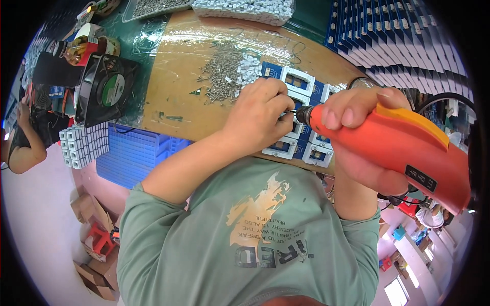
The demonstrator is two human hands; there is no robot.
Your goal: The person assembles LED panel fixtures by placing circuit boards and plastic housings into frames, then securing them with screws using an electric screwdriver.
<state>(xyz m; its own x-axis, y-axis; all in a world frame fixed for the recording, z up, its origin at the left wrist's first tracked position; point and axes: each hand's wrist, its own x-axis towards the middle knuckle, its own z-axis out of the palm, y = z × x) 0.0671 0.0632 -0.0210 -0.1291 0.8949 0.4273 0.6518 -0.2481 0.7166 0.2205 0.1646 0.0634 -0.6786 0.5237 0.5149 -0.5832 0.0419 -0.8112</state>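
**Right hand grips a red screwdriver above blue boards**

The right hand is wrapped round the thick body of the power screwdriver, fingers over the top and thumb along the underside, with the tool slanting so its black chuck points toward the left hand. The left forearm crosses in front of the chest; that hand is palm down, knuckles raised, fingers curled in beside the bit. Whether its fingertips pinch a screw cannot be told.

The boards, fitted with white frames, lie on the brown work surface under and around both hands, which hide several of them. The spot where the bit ends is masked by the left fingers. Loose screws and small white parts lie just beyond the left hand. The tool's rear end runs close to the dark rim of the view.

Printed lettering shows upside down on the green shirt. A dark panel on the screwdriver bears small pale marks, and a round green label sits on the black fan.
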